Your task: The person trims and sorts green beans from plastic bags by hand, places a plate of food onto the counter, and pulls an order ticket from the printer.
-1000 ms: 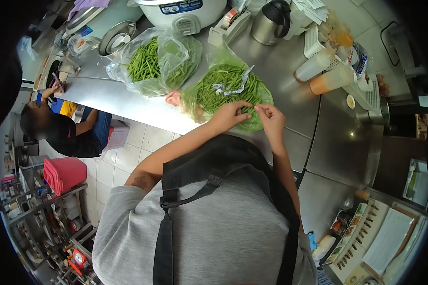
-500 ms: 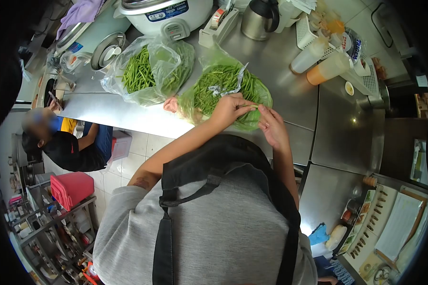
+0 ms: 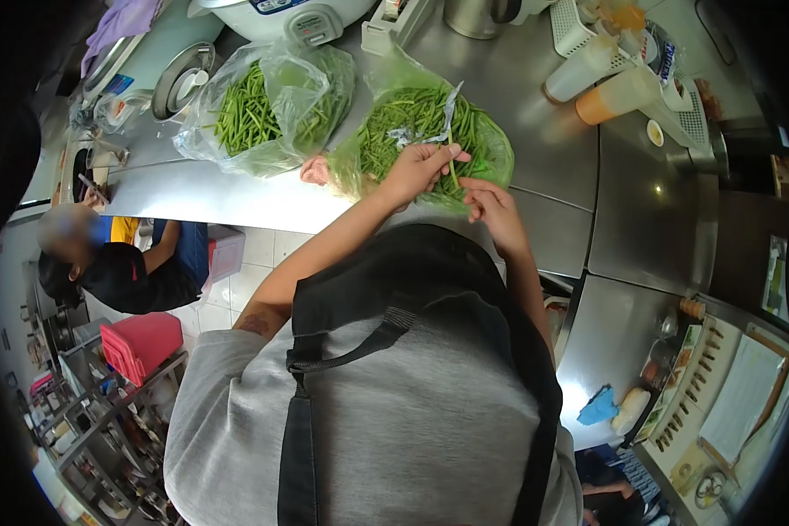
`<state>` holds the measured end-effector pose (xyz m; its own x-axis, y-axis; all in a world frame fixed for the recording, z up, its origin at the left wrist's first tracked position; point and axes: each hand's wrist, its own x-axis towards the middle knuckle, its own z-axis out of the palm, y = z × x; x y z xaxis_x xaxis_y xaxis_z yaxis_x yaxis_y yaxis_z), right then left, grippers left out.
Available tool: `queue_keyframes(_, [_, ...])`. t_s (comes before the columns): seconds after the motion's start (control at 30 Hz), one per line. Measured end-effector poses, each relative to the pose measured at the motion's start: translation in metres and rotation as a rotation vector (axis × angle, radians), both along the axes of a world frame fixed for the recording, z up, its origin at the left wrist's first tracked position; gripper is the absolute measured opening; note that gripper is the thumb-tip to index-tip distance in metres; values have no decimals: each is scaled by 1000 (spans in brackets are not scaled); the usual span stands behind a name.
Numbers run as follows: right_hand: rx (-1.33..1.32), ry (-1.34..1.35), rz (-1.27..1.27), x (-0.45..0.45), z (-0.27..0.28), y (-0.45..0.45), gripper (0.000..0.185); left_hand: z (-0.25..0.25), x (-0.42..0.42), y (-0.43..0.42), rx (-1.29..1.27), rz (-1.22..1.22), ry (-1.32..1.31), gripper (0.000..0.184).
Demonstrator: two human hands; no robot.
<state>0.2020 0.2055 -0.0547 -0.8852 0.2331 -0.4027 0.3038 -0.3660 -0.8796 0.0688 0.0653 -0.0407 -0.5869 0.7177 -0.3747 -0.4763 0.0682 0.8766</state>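
Over a green plastic bag (image 3: 500, 156) of green beans (image 3: 394, 118), my left hand (image 3: 415, 173) pinches a single green bean (image 3: 454, 178) between thumb and fingers, the bean pointing toward me. My right hand (image 3: 497, 215) is just right of the bean's near end, index finger stretched out and the other fingers loosely bent; whether a fingertip touches the bean I cannot tell. A crumpled strip of printed paper or plastic (image 3: 450, 110) lies on the beans. To the left, a clear plastic bag (image 3: 320, 83) holds cut green bean pieces (image 3: 247, 114).
The steel counter (image 3: 535, 105) carries a rice cooker (image 3: 272, 17), a tape dispenser (image 3: 394, 26), a steel jug (image 3: 472, 17), a metal bowl (image 3: 180, 83) and squeeze bottles (image 3: 618, 95). A seated person (image 3: 140, 263) is beyond the counter's left edge, near a red bin (image 3: 145, 342).
My right hand has come off the bean and dropped slightly, its fingers opening. The bean in my left hand has turned from sideways to pointing toward me. The view has shifted a little.
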Motion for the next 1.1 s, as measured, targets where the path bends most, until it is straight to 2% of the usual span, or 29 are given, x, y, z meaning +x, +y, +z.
queue_keyframes(0.13, [107, -38, 160, -8, 17, -12, 27, -2, 5, 0, -37, 4, -4, 33])
queue_keyframes(0.23, [239, -40, 134, -12, 9, -13, 26, 0, 1, -4, -57, 47, -47, 32])
queue_keyframes(0.4, [-343, 28, -112, -22, 7, -14, 26, 1, -7, -13, -16, 92, -20, 27])
queue_keyframes(0.53, [-791, 70, -217, -29, -1, -10, 20, -11, -2, -5, 137, 190, 450, 19])
queue_keyframes(0.6, [-867, 75, -235, -32, -5, -8, 17, -6, 1, -5, 111, 192, 680, 18])
queue_keyframes(0.7, [-894, 85, -291, -35, -7, -13, 16, 9, 1, -8, -34, 140, 880, 21])
queue_keyframes(0.83, [-849, 116, -317, -39, -4, -13, 18, 15, 4, -6, 7, 174, 854, 21])
queue_keyframes(0.93, [-505, 155, -348, -40, 12, -22, 17, 8, 0, -6, 67, 250, 832, 18])
queue_keyframes(1.03, [849, 297, -160, -41, 36, -23, 16, 4, -9, -8, 82, 371, 459, 16])
queue_keyframes(1.1, [828, 295, -31, -39, 38, -26, 16, 8, -11, -11, 91, 354, 399, 17])
